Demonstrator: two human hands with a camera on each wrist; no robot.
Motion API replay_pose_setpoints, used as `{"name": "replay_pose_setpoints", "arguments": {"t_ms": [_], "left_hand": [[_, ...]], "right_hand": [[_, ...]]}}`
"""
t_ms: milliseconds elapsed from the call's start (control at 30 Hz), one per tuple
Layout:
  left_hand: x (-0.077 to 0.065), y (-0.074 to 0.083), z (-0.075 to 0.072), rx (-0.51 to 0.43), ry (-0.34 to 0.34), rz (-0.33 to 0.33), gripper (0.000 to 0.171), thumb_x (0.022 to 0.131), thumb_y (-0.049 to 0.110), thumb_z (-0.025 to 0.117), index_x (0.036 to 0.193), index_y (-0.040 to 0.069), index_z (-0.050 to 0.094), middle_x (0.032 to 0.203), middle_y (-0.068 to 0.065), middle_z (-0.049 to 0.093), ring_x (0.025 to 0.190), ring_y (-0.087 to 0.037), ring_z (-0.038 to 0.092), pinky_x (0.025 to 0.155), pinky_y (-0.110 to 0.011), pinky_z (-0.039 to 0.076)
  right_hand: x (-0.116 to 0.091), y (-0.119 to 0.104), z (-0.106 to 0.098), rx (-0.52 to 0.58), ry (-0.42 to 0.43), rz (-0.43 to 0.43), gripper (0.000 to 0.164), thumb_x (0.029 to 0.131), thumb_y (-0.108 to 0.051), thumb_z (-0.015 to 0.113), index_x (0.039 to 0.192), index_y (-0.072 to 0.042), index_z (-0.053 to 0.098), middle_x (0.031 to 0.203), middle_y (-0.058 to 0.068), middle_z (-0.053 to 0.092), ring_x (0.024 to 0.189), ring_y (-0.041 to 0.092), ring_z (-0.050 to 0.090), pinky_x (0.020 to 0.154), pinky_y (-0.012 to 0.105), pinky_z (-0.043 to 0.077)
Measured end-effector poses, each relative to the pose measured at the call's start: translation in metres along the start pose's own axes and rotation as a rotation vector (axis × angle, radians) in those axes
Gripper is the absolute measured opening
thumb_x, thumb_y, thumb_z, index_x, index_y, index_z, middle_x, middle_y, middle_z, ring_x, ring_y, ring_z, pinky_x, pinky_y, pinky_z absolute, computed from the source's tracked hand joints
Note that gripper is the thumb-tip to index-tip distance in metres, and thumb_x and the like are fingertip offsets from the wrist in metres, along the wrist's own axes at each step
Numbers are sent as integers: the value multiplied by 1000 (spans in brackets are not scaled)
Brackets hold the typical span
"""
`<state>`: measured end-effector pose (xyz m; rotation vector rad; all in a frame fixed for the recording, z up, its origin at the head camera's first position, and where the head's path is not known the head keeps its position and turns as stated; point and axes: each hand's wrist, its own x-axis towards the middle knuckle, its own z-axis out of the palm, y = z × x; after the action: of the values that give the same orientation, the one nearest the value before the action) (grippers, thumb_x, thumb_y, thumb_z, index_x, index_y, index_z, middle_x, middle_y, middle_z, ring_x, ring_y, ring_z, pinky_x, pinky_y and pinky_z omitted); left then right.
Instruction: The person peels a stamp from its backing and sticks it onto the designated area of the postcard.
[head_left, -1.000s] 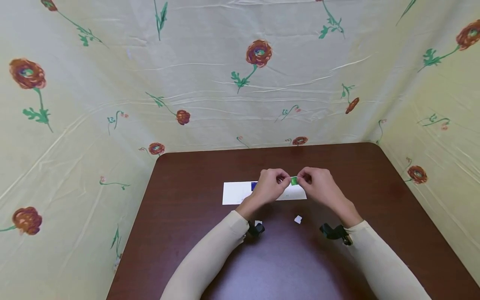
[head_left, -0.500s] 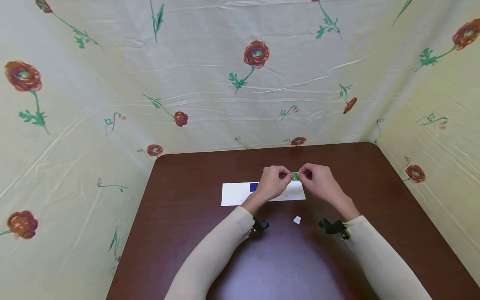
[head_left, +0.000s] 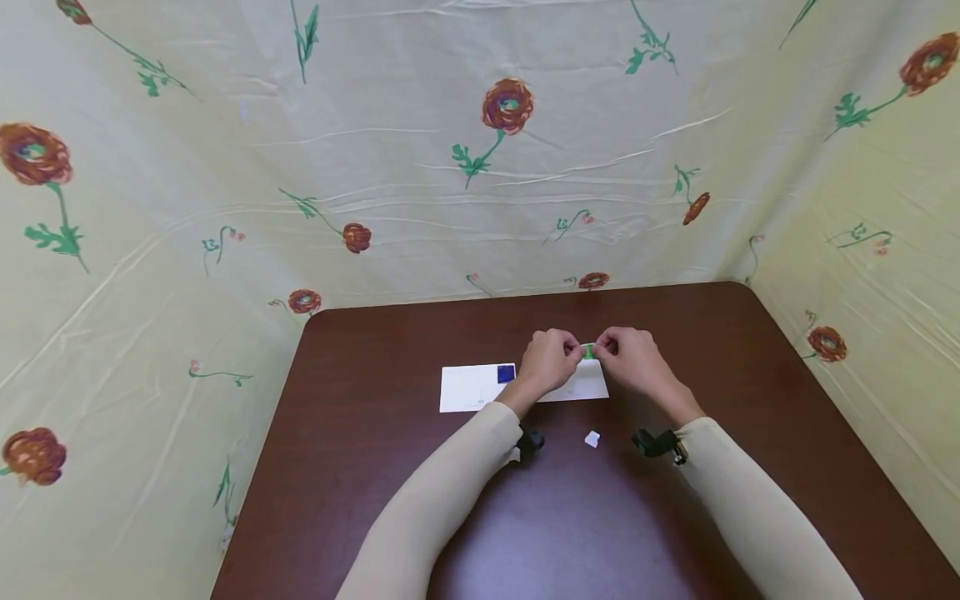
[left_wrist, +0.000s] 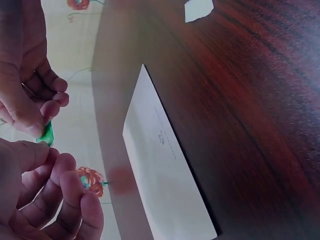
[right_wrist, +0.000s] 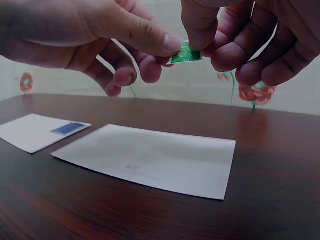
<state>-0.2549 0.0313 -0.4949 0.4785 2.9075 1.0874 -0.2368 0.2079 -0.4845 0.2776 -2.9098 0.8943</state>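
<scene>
Between my hands is a small green stamp point(right_wrist: 186, 54) with a pale edge, raised above the table. My left hand point(head_left: 546, 362) pinches its left end between thumb and forefinger; my right hand point(head_left: 633, 362) pinches the right end the same way. Below them lies a plain white envelope point(right_wrist: 150, 160) with faint small print, its left part hidden by the left hand in the head view. Beside it on the left lies another white envelope point(head_left: 468, 390), a dark blue stamp point(head_left: 506, 374) at its upper right corner.
A white paper scrap point(head_left: 592, 439) lies on the dark brown table point(head_left: 375, 433), nearer than the envelopes. Another scrap point(head_left: 514, 456) is mostly hidden by the left sleeve. A flowered sheet point(head_left: 420, 150) hangs behind and along both sides of the table.
Both hands have lifted slightly and drifted away from me with the green stamp, which now shows as a thinner strip. More of the blue stamp is uncovered.
</scene>
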Motion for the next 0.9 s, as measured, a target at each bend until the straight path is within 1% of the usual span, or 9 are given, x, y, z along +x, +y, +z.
{"name": "replay_pose_setpoints", "arguments": {"t_ms": [167, 367, 533, 700, 900], "left_hand": [[8, 2, 8, 43, -26, -33, 18, 95, 33, 68, 85, 20, 76, 69, 10, 63, 61, -10, 57, 53, -25, 44], [14, 1, 15, 82, -66, -81, 20, 95, 30, 67, 81, 20, 76, 72, 8, 65, 61, -11, 58, 53, -26, 45], [18, -2, 21, 102, -95, -99, 22, 95, 28, 67, 76, 19, 73, 70, 6, 64, 60, -11, 58, 53, -26, 45], [20, -4, 26, 136, -108, -111, 26, 95, 29, 66, 71, 19, 70, 68, 5, 62, 60, -12, 57, 53, -26, 43], [22, -2, 32, 137, -115, -132, 27, 94, 29, 67, 70, 18, 69, 71, 3, 64, 62, -14, 58, 54, -27, 44]], "right_hand": [[6, 10, 4, -5, -12, 47, 15, 93, -21, 64, 88, -9, 71, 75, 4, 67, 66, 20, 57, 60, 31, 46], [11, 19, 10, 7, -75, 91, 17, 92, -21, 64, 88, -7, 72, 72, 5, 64, 64, 20, 54, 57, 29, 43], [15, 24, 16, 12, -114, 129, 18, 91, -23, 65, 86, -8, 72, 72, 4, 64, 65, 19, 55, 59, 29, 43], [18, 27, 20, 5, -126, 143, 17, 91, -22, 65, 83, -9, 73, 71, 2, 64, 66, 19, 56, 60, 29, 43], [19, 31, 22, 1, -139, 149, 18, 92, -22, 64, 80, -10, 72, 71, 2, 63, 66, 19, 55, 59, 29, 43]]}}
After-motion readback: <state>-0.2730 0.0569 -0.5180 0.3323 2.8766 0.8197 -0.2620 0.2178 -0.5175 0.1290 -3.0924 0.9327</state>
